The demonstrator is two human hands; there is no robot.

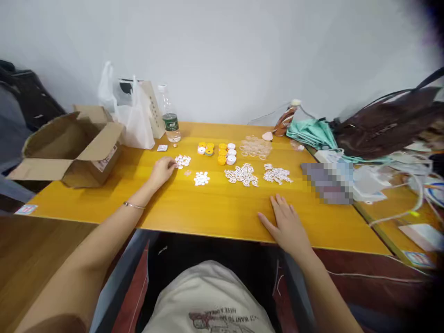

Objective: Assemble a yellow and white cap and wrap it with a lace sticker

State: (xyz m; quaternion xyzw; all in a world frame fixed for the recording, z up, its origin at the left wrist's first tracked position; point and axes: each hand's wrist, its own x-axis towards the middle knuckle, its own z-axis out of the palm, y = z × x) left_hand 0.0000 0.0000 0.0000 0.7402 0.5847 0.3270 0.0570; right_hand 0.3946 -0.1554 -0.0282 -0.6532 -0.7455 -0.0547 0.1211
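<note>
My left hand (163, 171) rests at the left edge of a pile of small white pieces (182, 161), its fingertips pinched together. Whatever is between them is too small to make out. Just right of it lies a second pile of small round white pieces (201, 178). My right hand (287, 225) lies flat on the yellow table (215, 210), fingers apart, holding nothing. Beyond it are two heaps of white cut-out pieces (242, 174). Farther back sit yellow and white round rolls (222, 153) in small groups, beside a spread of clear rings (255, 147).
An open cardboard box (74, 152), a white plastic bag (135, 120) and a water bottle (169, 121) stand on the left. At the right are a brown drink bottle (286, 119), a green cloth (312, 132), a dark bag (385, 122) and loose cables (416, 199).
</note>
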